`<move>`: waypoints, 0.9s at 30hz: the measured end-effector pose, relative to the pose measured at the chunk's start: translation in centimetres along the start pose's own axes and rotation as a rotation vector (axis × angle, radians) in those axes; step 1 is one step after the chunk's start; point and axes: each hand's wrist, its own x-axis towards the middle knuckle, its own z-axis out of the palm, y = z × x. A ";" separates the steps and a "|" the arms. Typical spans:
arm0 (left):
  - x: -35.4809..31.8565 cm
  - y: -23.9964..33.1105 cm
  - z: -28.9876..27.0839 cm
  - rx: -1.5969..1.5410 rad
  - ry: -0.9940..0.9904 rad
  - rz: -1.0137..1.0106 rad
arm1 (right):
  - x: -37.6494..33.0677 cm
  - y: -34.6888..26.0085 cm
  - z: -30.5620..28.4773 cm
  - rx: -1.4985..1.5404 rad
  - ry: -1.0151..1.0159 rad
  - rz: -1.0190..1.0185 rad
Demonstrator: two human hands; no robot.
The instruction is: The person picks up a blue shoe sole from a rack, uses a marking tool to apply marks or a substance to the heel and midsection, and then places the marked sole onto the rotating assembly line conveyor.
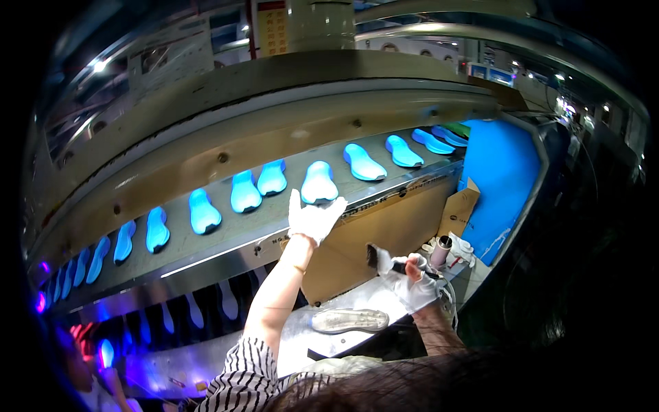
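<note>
My left hand (314,218), in a white glove, reaches up to the conveyor belt. Its thumb and fingers are spread around the near end of a blue shoe sole (319,180); whether they touch it I cannot tell. A brush (375,257) with dark bristles is in my right hand (414,287), whose white glove leaves some fingertips bare. Between my forearms, a pale grey, shoe-shaped piece (350,321) lies on the brightly lit bench (295,340). Several more blue soles (204,211) stand spaced out along the belt (175,202) to both sides.
A blue panel (504,185) closes off the right end. Cardboard (371,237) lines the belt's near side. A pink cylindrical container (440,251) stands beside a white cloth (461,248). Darker soles (195,310) sit on a lower level. At lower left, another person's hand (110,376) is near a glowing sole.
</note>
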 end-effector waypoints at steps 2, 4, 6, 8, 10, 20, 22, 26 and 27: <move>1.5 0.3 3.4 -0.460 0.104 -0.337 | -1.0 -1.6 -2.8 -0.330 0.080 -0.100; 0.8 2.3 5.2 -0.346 0.377 -0.559 | -2.1 -2.5 -3.9 -0.677 0.171 -0.103; 0.8 3.4 5.3 0.263 0.455 -0.524 | -2.4 -2.7 -3.4 -0.720 0.181 -0.098; 1.4 5.3 4.1 0.797 0.333 -0.306 | -2.6 -2.5 -2.7 -0.708 0.184 -0.083; 1.9 7.4 2.2 1.307 0.205 -0.061 | -2.8 -1.9 -2.3 -0.689 0.180 -0.076; 0.4 12.4 -4.2 1.974 0.140 -0.292 | -3.4 -1.1 -2.0 -0.647 0.182 -0.027; -2.0 12.6 -7.7 2.158 0.234 -0.182 | -3.4 0.6 -1.0 -0.613 0.130 0.017; -2.7 12.5 -7.3 2.192 0.321 -0.430 | -3.7 0.7 -1.2 -0.629 0.150 0.051; -4.1 13.6 -8.9 2.240 0.325 -0.386 | -3.8 1.3 -0.6 -0.618 0.133 0.068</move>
